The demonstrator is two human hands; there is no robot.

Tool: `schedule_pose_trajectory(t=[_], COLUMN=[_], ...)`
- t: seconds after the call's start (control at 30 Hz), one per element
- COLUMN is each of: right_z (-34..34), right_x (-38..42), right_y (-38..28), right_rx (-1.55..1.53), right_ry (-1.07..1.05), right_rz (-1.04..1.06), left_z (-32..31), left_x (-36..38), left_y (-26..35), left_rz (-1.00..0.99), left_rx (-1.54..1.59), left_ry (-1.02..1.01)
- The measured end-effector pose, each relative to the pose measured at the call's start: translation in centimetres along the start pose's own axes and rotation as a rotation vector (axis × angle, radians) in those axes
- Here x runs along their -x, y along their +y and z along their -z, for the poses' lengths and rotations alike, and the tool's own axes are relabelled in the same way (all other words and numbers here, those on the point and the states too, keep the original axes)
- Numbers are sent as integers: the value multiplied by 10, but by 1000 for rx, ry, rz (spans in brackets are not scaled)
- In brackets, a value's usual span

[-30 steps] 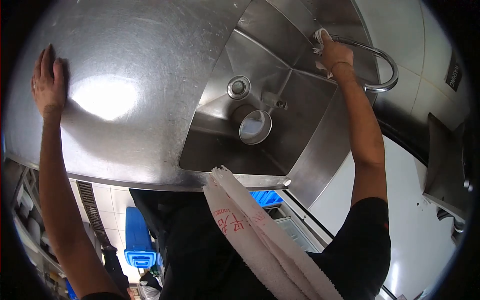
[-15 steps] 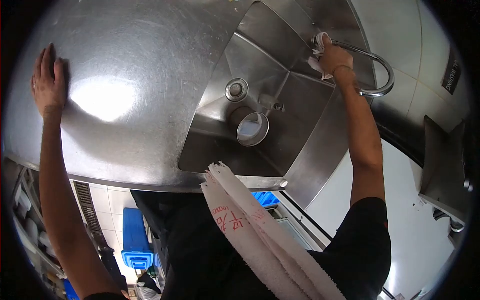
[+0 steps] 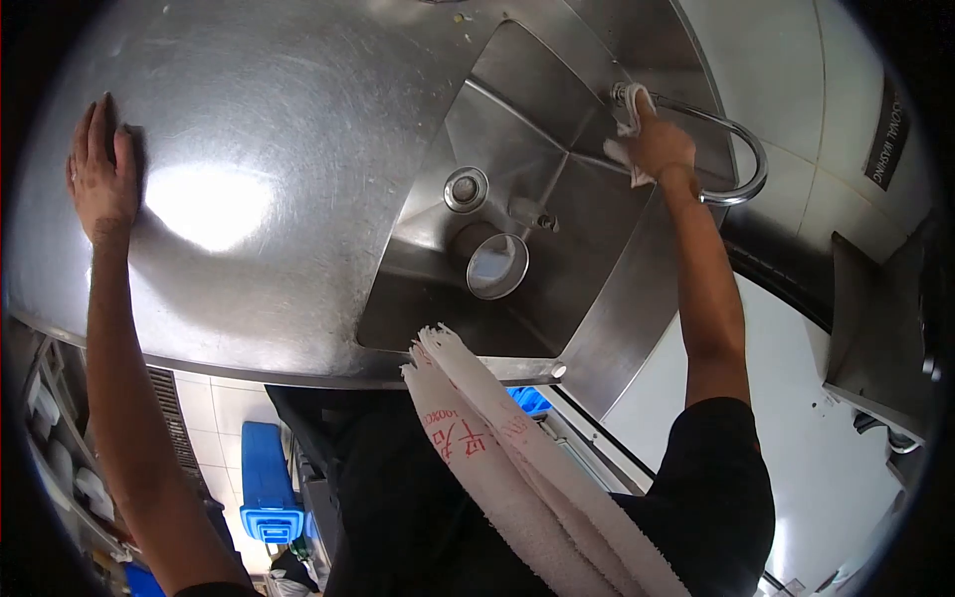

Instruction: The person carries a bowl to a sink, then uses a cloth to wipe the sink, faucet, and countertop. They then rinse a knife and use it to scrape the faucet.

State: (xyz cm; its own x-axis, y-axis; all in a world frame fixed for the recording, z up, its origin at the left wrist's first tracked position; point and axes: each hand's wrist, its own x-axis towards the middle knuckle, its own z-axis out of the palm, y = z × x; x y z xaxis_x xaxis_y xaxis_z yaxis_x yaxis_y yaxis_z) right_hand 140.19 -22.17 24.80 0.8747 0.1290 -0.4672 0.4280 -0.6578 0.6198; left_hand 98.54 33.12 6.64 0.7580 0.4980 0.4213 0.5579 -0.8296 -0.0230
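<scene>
My left hand point(image 3: 102, 177) lies flat on the stainless steel counter point(image 3: 298, 109), fingers stretched out. At the back right of the sink, my right hand point(image 3: 661, 144) is closed on a whitish cloth point(image 3: 634, 159), pressed around the base part of the chrome faucet point(image 3: 751, 149). The cloth's loose end hangs over the sink edge. Below it is the steel sink point(image 3: 597, 239), where a round metal container point(image 3: 497, 267) with some liquid stands near the drain point(image 3: 466, 189). Part of my right fingers is hidden by the cloth.
A white towel with red print point(image 3: 497, 438) hangs in front of my body, its end near the sink's front edge. A blue bin point(image 3: 267, 468) stands on the tiled floor below. Shelves with dishes point(image 3: 75, 468) are at the lower left, a tiled wall point(image 3: 766, 60) at the right.
The whole view has shifted slightly. My right hand still holds the cloth at the faucet, with a small shift in position; my left hand stays flat on the counter.
</scene>
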Motion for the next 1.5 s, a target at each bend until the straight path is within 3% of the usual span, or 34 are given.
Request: schedule_pose_trajectory(t=[0.27,0.47,0.63,1.03,1.13,1.17,1.27,1.37,1.5], right_z=[-15,-1,-15,-25,-33,-48,-65,-89,-84], right_x=[-24,10,-39,-16,10,15,46,67,88], right_y=[-5,-4,3,-35,-39,-35,-55,-76,-95], right_rx=[-37,-27,-80,-119,-168,-213,-366,-580,-840], right_ry=[31,-25,65,-71,-185,-131,-233,-178,-56], right_rz=[-20,-26,-74,-44,5,131,189,270,202], left_z=[2,0,-1,10,11,10,8,7,6], left_x=[1,4,0,-1,-2,-2,0,-1,1], left_y=[4,0,0,10,12,11,12,10,10], left_rz=[20,22,33,78,97,98,96,86,83], left_rx=[-12,-18,13,12,7,1,-7,-1,13], left_ry=[-37,-47,-25,-60,-64,-61,-61,-68,-57])
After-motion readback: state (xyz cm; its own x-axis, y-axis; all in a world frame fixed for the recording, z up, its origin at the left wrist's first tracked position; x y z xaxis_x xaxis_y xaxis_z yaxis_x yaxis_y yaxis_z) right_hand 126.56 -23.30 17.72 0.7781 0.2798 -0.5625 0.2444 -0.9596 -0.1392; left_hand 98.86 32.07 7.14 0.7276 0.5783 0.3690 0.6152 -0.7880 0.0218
